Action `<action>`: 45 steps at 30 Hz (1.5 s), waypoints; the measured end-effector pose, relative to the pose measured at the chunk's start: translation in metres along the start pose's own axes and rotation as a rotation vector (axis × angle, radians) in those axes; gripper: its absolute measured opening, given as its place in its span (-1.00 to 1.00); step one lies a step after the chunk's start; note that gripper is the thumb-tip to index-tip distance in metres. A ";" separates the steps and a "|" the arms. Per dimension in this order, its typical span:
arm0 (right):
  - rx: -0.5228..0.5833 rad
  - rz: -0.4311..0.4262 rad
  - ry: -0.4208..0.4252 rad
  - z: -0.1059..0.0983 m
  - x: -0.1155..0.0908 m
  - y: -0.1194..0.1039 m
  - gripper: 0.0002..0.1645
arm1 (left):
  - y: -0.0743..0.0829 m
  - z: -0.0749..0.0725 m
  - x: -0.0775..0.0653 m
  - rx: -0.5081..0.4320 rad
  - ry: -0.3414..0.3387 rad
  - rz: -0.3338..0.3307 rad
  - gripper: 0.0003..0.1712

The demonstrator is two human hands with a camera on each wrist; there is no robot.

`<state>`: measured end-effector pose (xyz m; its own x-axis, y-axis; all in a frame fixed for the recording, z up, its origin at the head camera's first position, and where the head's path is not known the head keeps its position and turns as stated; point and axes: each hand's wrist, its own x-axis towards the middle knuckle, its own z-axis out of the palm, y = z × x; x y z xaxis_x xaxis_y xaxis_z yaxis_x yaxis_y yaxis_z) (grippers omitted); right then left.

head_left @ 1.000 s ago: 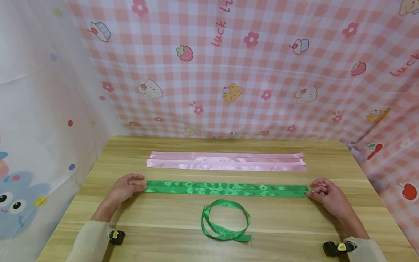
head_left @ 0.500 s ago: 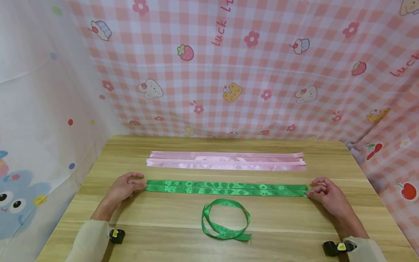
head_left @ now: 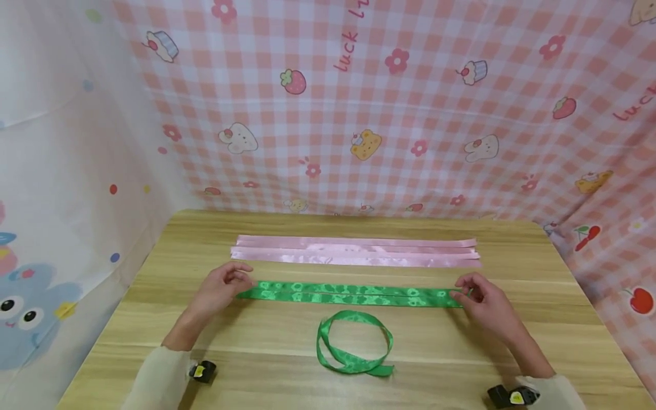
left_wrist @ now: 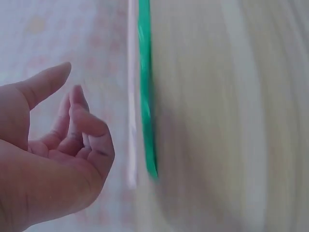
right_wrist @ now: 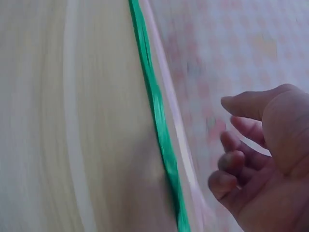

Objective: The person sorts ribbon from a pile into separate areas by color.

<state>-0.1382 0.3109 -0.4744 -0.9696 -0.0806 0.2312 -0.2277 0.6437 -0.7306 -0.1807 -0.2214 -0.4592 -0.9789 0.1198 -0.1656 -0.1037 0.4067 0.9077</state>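
Two green satin ribbon strips [head_left: 353, 299] lie flat side by side across the table. My left hand [head_left: 217, 290] overlaps their left end in the head view; in the left wrist view its loosely bent fingers [left_wrist: 91, 123] hold nothing and the green ribbon [left_wrist: 146, 87] is apart from them. Over the right end hovers my right hand [head_left: 484, 302], thumb and fingers [right_wrist: 231, 162] parted and holding nothing in the right wrist view. Closer to me, a loose coil of green ribbon [head_left: 359, 364] rests on the wood.
Several pink satin ribbon strips [head_left: 353, 260] lie in a row behind the green ones. The wooden table [head_left: 287, 353] ends at a pink checked cloth [head_left: 328, 114] at the back. A white cloth [head_left: 66, 142] hangs at the left.
Both hands have let go of the ends of the green ribbon strips and moved inward above them. The strips and the coil lie as before.
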 end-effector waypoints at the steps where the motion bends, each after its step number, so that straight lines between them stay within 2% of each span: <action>1: 0.021 -0.024 -0.024 0.006 0.001 -0.007 -0.81 | 0.005 0.008 0.000 -0.008 -0.027 0.018 -0.61; 4: 0.084 -0.072 -0.132 0.023 0.002 -0.026 -0.85 | 0.020 0.032 -0.001 -0.028 -0.113 0.058 -0.64; 10: 0.161 -0.062 -0.345 0.055 0.009 -0.054 -0.92 | 0.040 0.072 -0.001 -0.010 -0.296 0.103 -0.69; 14: 0.146 -0.061 -0.444 0.072 0.010 -0.064 -0.94 | 0.046 0.093 0.001 0.025 -0.388 0.105 -0.69; 19: 0.165 -0.073 -0.531 0.088 0.009 -0.069 -0.89 | 0.050 0.114 -0.002 0.069 -0.456 0.071 -0.65; 23: 0.173 -0.070 -0.541 0.096 0.009 -0.072 -0.82 | 0.051 0.126 -0.005 0.120 -0.474 0.061 -0.57; 31: 0.128 -0.058 -0.524 0.101 0.009 -0.075 -0.78 | 0.048 0.140 -0.006 0.179 -0.429 0.082 -0.57; 39: 0.109 -0.061 -0.477 0.102 0.008 -0.073 -0.74 | 0.049 0.138 -0.007 0.147 -0.441 0.096 -0.72; 45: 0.157 -0.032 -0.390 0.099 0.006 -0.072 -0.70 | 0.052 0.131 -0.007 0.054 -0.472 0.103 -0.75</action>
<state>-0.1367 0.1888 -0.4844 -0.9163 -0.4002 0.0166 -0.2397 0.5148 -0.8231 -0.1564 -0.0822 -0.4619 -0.7957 0.5545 -0.2438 0.0114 0.4162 0.9092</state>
